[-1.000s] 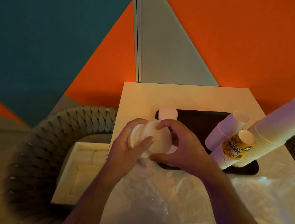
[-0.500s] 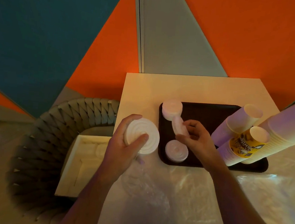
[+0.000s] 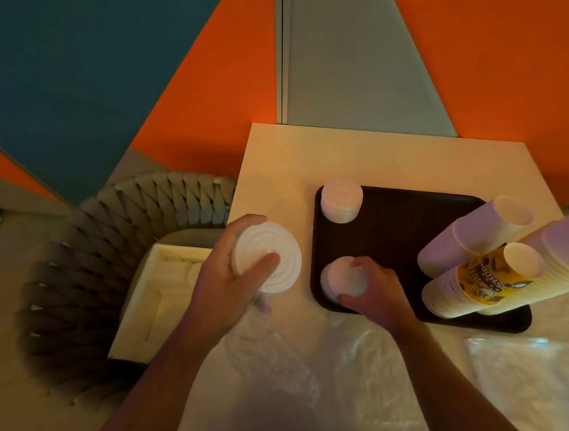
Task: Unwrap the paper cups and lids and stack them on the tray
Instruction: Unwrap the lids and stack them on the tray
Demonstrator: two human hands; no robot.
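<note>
The small cream table (image 3: 281, 153) is sitting pushed up against a wall that's showing big orange (image 3: 496, 62) and teal (image 3: 68, 41) shapes, with a pale grey panel (image 3: 351, 59) running up at about 12 o'clock from the table's far edge. Over at 9 o'clock from the table, a grey woven chair (image 3: 101, 251) with a chunky braided back is curving around just beside the table's left edge. An open white box (image 3: 136, 319) is lying on its seat, and I can't really tell what's lying inside it, it's all looking pale and blurry.
</note>
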